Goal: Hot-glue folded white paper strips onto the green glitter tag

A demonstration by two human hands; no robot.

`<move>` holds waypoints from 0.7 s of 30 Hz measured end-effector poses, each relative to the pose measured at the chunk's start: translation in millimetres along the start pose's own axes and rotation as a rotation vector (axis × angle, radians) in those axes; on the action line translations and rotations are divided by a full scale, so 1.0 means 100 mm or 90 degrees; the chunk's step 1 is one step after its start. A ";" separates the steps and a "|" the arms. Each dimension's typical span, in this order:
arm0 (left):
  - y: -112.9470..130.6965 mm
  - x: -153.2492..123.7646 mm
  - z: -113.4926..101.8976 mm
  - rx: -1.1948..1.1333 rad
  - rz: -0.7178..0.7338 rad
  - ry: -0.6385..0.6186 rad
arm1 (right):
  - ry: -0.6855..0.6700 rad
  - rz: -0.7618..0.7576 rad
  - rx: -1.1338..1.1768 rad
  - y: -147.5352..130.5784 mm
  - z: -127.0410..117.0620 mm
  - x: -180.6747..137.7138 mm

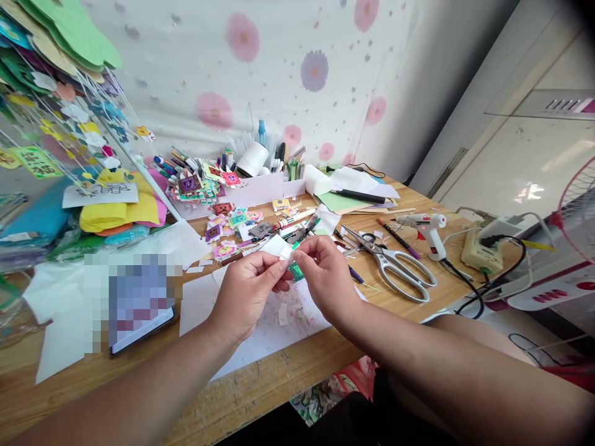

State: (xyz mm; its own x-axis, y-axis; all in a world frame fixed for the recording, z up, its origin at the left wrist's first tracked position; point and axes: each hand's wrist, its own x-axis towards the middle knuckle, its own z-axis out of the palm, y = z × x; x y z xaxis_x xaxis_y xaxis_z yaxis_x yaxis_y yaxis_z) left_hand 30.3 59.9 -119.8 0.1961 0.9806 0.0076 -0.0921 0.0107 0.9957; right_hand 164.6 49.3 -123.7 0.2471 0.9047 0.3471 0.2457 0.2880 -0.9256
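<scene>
Both hands meet over a white sheet [251, 353] lying on the wooden table. My left hand [242, 294] is closed in a pinch on a small piece of white paper [277, 246]. Close against it, my right hand [328, 275] pinches a small green patterned piece [295, 271], whose ends show above and below the fingertips. The fingers hide whether the two pieces are joined. Under the hands, a small white paper strip [283, 314] and coloured specks lie on the sheet.
To the right are large scissors [395, 266], a glue gun [425, 232] and a power strip [478, 248] with cables. Small coloured paper cutouts [238, 217] and pens crowd the back. A phone [144, 310] lies left, near hanging paper decorations [69, 118].
</scene>
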 end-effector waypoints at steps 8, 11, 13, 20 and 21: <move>-0.03 -0.01 0.00 -0.010 0.008 0.000 | 0.003 -0.020 -0.011 -0.03 0.01 -0.03; -0.03 0.00 0.00 -0.009 0.009 0.002 | 0.006 -0.022 -0.005 -0.01 0.01 -0.04; -0.03 0.00 0.00 -0.010 0.010 0.006 | 0.005 -0.023 -0.006 0.00 0.02 -0.05; -0.03 0.00 -0.01 -0.033 -0.009 0.010 | -0.007 -0.024 0.022 0.01 -0.01 -0.06; -0.03 0.00 -0.02 -0.037 -0.012 0.010 | -0.007 -0.025 0.030 0.01 -0.02 -0.05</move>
State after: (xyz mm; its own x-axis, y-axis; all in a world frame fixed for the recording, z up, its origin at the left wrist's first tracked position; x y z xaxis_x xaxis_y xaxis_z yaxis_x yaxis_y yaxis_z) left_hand 29.0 60.0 -123.0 0.1831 0.9830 -0.0135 -0.1458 0.0407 0.9885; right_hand 165.4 44.6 -126.6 0.2280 0.8954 0.3825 0.2105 0.3382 -0.9172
